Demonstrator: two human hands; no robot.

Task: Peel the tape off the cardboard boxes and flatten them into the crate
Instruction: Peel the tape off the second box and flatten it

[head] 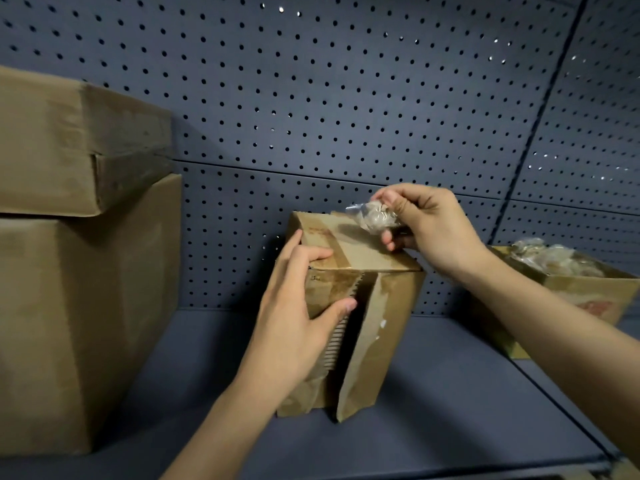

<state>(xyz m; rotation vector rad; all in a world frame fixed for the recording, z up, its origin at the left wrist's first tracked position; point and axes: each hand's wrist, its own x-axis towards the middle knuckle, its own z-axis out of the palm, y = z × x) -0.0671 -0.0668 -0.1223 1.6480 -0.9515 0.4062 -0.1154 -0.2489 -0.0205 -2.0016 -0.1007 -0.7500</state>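
Tape (pixel 375 218), crumpled into a clear ball, sits in the right hand (pixel 429 230), which pinches it between the thumb and the curled fingers just above the far top edge of the small box (pixel 377 327). The ball seems to be joined to the top of this box, but I cannot see the joint well.

The small box stands upright in the middle of the shelf (pixel 450 393), its long side vertical, directly in front of the person and between both hands. The left hand (pixel 294 317) grips its near left corner, with the fingers bent over the top edge and the thumb pressing on the front face. On the front, a vertical slit is open.

A band of brown tape (pixel 325 242) lies on the left part of the top, running from front to back. So I think the next pull must go upward and back. The right hand is the nearer one for it, while the left steadies the box.

To the right, apart from the small box, an open box (pixel 588 299) contains more crumpled tape (pixel 550 258). Two big closed boxes (pixel 69 323) are stacked at the left. I see no crate.
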